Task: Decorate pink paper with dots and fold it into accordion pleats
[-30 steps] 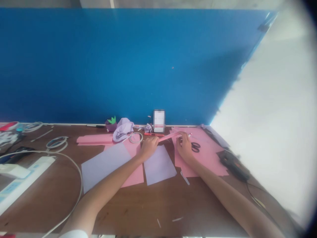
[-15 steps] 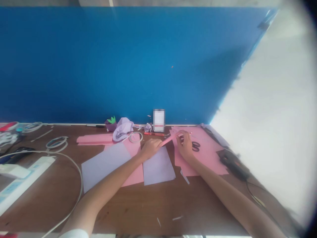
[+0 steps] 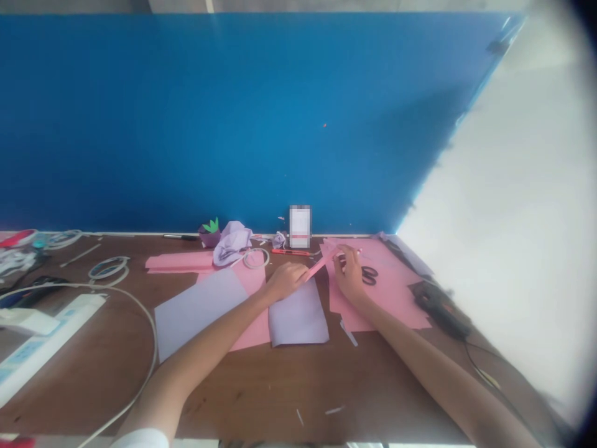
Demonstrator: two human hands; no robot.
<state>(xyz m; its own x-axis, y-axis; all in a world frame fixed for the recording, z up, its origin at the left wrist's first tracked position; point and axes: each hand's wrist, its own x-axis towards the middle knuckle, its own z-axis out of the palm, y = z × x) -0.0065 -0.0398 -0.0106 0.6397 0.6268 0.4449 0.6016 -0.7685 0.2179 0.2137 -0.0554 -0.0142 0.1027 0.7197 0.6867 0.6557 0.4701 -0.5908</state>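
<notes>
A narrow pink paper strip (image 3: pixel 319 266) slants up to the right between my hands. My left hand (image 3: pixel 285 281) is closed on its lower end, above a small lilac sheet (image 3: pixel 298 320) whose near edge looks slightly curled. With bent fingers, my right hand (image 3: pixel 349 277) pinches the strip toward its upper end. Black-handled scissors (image 3: pixel 370 275) lie just right of that hand, on large pink sheets (image 3: pixel 396 298). A larger lilac sheet (image 3: pixel 198 311) lies beside my left forearm, over another pink sheet (image 3: pixel 252 336).
Crumpled lilac paper (image 3: pixel 233 241), a tape roll (image 3: pixel 256 258) and an orange cutter (image 3: pixel 291 252) lie toward the blue partition (image 3: pixel 280 124). At left are a power strip (image 3: pixel 51 342) and a looping white cable (image 3: pixel 153 339). A dark glue-gun-like tool (image 3: pixel 443 311) rests at right.
The small lilac sheet's near edge has lifted and shifted slightly, and now looks curled. Both hands keep their hold on the pink strip in nearly the same place.
</notes>
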